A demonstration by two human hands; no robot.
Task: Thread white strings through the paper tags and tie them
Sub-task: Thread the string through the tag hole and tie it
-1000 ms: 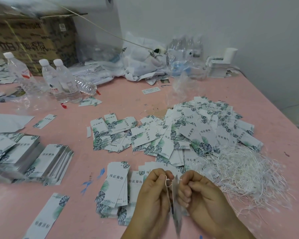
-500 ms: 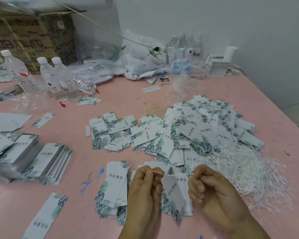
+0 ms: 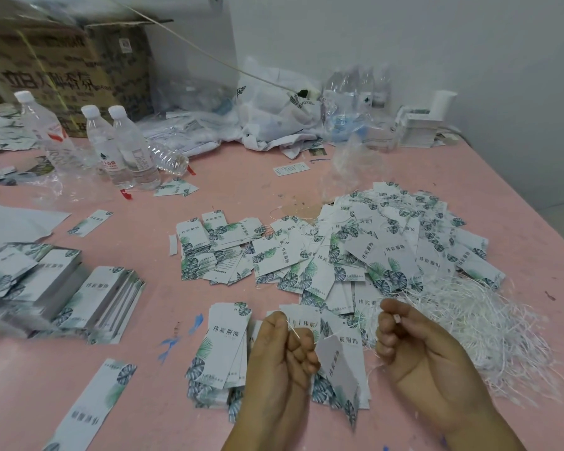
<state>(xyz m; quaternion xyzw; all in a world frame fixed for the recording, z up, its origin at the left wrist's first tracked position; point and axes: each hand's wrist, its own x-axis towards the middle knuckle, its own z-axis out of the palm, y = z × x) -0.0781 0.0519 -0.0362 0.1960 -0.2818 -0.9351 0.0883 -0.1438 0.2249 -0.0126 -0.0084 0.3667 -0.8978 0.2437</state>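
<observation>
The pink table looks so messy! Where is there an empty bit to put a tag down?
Bare pink table lies between the water bottles and the big tag pile. Another bare strip runs between the stacked tags and the small stack by the left hand. It is crowded right of the right hand, where loose white strings spread.
</observation>
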